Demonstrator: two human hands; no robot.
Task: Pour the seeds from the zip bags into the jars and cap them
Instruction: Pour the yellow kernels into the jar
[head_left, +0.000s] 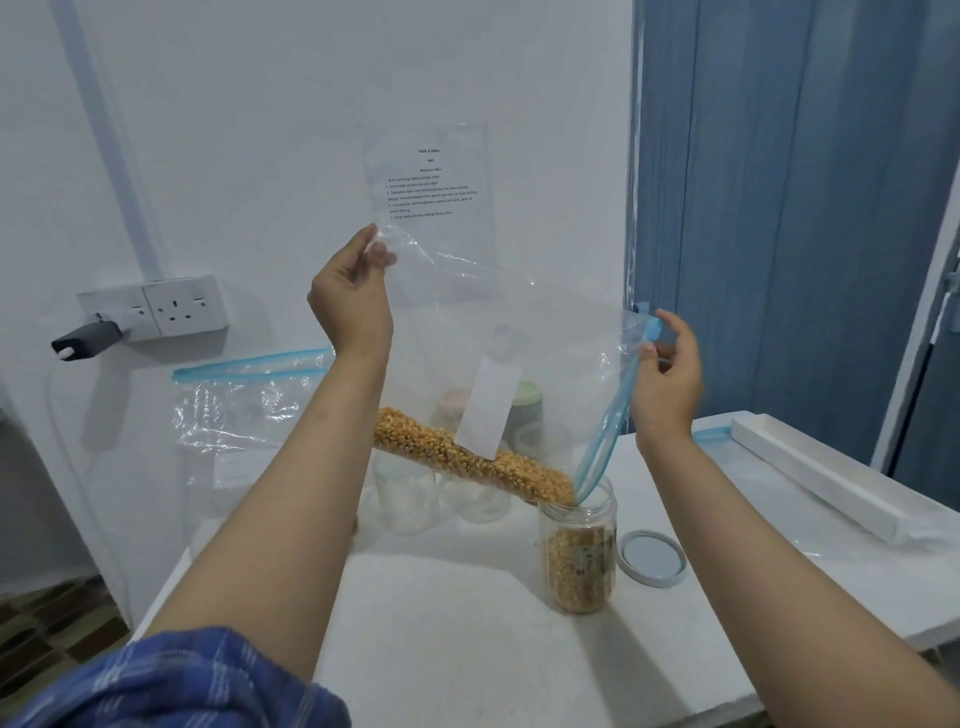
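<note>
Above the white counter, the large clear plastic zip bag hangs tilted, its blue zip mouth dipped into the open clear plastic jar, golden seeds banked along the low edge. Left hand pinches the upper corner, fingers curled; right hand pinches the blue zip strip. The round grey lid lies just beside the jar.
</note>
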